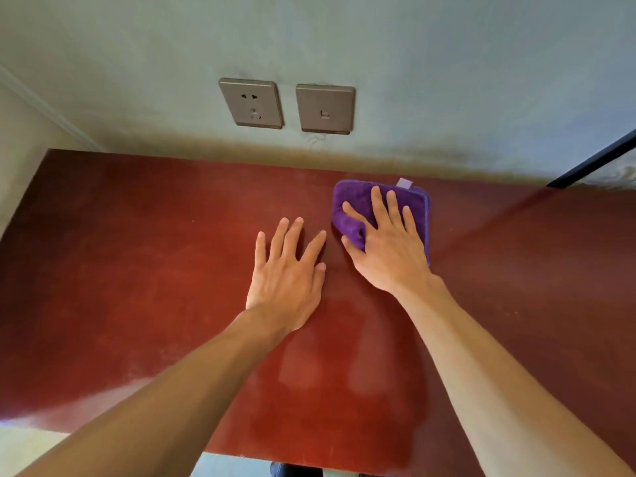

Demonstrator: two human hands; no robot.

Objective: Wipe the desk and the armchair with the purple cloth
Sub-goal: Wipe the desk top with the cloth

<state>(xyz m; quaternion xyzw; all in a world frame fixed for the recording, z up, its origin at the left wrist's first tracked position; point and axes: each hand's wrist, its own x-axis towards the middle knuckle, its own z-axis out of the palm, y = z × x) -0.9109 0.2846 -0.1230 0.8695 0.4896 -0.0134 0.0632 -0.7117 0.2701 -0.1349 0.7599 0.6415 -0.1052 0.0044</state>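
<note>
Wiping the worktop: far strip near the wall

Head view. The purple cloth (418, 215) is seen folded flat on the red worktop (137, 270), right of centre, just short of the wall. It is pressed down by the right hand (389, 249). The fingers (378, 204) are spread straight over it, and a fold appears to be pinched between thumb and forefinger. The left hand (285, 273) is laid flat on bare worktop just beside it, fingers straight and splayed, nothing held.

Judgement: even palm pressure should be kept so the fold is not dragged loose. Overlapping strokes are best run along the wall edge, then drawn toward the near edge. A paler film at left suggests that side is not yet done. The armchair is not in view.
</note>
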